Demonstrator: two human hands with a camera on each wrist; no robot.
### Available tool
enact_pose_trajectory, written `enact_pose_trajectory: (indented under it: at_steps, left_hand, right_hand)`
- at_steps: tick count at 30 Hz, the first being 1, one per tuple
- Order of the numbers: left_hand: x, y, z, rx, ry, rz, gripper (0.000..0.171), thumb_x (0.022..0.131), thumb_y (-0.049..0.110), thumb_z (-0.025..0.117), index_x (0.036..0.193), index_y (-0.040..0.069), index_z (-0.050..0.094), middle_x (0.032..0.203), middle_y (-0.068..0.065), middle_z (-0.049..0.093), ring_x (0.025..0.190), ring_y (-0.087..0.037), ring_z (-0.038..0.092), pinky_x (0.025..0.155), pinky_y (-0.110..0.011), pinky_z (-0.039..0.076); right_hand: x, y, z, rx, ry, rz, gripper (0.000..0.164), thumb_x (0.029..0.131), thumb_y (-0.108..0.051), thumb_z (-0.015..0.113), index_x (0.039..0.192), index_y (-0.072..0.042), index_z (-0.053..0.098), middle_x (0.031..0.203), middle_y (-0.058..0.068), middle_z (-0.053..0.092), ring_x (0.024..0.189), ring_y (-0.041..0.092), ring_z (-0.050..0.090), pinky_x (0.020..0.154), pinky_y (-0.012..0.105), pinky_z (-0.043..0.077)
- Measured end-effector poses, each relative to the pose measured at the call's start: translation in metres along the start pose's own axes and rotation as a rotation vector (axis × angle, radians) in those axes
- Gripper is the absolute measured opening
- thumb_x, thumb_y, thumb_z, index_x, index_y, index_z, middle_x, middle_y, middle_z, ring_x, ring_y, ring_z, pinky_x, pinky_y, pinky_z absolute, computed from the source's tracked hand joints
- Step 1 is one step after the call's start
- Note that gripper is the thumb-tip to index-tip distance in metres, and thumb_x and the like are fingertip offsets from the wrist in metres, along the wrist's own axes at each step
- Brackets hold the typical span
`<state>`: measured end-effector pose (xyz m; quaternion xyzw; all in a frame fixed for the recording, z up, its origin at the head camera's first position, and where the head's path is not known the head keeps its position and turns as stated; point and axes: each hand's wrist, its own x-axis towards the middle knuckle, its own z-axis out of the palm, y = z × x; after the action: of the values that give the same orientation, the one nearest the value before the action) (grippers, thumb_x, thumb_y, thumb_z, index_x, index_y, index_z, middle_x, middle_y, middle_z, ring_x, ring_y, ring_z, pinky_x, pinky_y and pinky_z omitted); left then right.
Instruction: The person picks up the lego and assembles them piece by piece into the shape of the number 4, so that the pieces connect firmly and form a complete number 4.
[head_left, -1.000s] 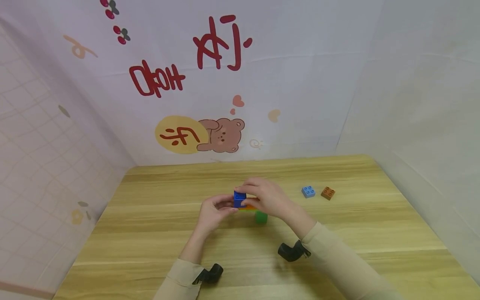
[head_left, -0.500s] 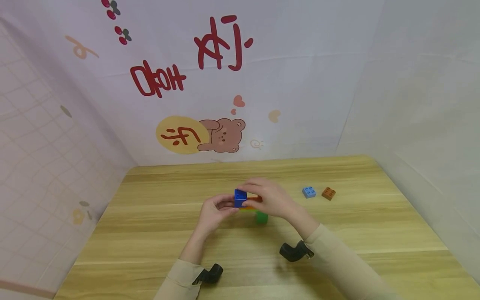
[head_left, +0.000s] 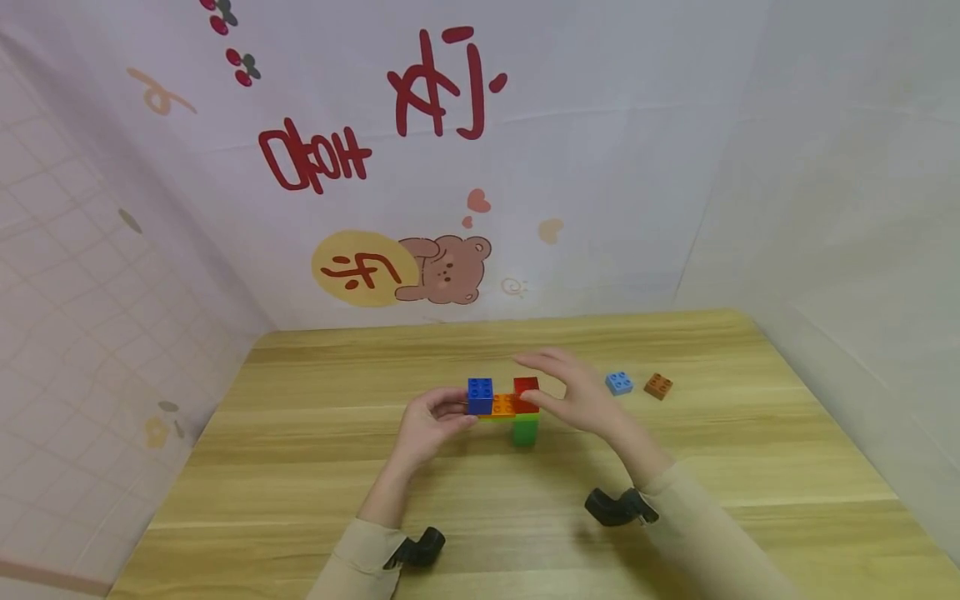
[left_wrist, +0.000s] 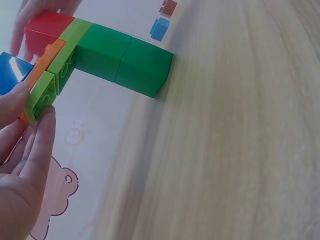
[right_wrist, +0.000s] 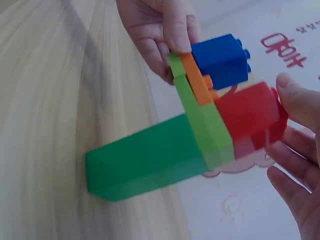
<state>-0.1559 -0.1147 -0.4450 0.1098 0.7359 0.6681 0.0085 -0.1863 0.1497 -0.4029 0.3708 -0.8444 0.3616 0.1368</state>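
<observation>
A structure of toy building bricks stands in the middle of the table: two green bricks [left_wrist: 102, 51] stacked as a column, lime green flat bricks [left_wrist: 41, 96] across the top, and an orange flat brick [head_left: 502, 405] over those. A blue brick [head_left: 480, 397] sits at the left end, a red brick [head_left: 527, 387] above the column. My left hand [head_left: 426, 429] pinches the overhanging left end between thumb and fingers, beneath the blue brick. My right hand [head_left: 581, 402] is spread around the red brick, its thumb [right_wrist: 295, 97] close to the studs and the fingers loosely parted.
To the right on the wooden table [head_left: 720, 467] lie a light blue brick [head_left: 618, 383] and a brown brick [head_left: 658, 386], side by side. White cloth [head_left: 600, 167] with printed red characters and a bear hangs behind the table and along its sides.
My right hand has let go of the blue brick and moved right, uncovering the red brick and the orange brick's studs. The left hand keeps its hold in the same place.
</observation>
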Motion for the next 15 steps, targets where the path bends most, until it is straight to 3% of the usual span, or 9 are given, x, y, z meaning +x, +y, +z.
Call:
enact_pose_trajectory:
  at_steps: [6, 15]
  left_hand:
    - [-0.001, 0.002, 0.000, -0.009, -0.024, -0.033, 0.037, 0.083, -0.008, 0.074, 0.118, -0.008, 0.064, 0.113, -0.021, 0.066, 0.100, -0.031, 0.067, 0.082, -0.028, 0.056]
    - [0.000, -0.002, 0.000, -0.064, -0.097, -0.029, 0.040, 0.086, -0.004, 0.072, 0.124, -0.008, 0.059, 0.124, -0.022, 0.058, 0.104, -0.033, 0.066, 0.083, -0.030, 0.056]
  right_hand:
    - [-0.014, 0.008, -0.002, 0.054, 0.034, 0.021, 0.053, 0.084, -0.015, 0.081, 0.134, -0.009, 0.062, 0.133, 0.005, 0.061, 0.119, 0.026, 0.057, 0.096, 0.049, 0.049]
    - [-0.032, 0.018, 0.001, 0.087, 0.050, 0.064, 0.054, 0.084, -0.013, 0.080, 0.135, -0.007, 0.061, 0.130, 0.006, 0.063, 0.114, 0.026, 0.059, 0.093, 0.046, 0.052]
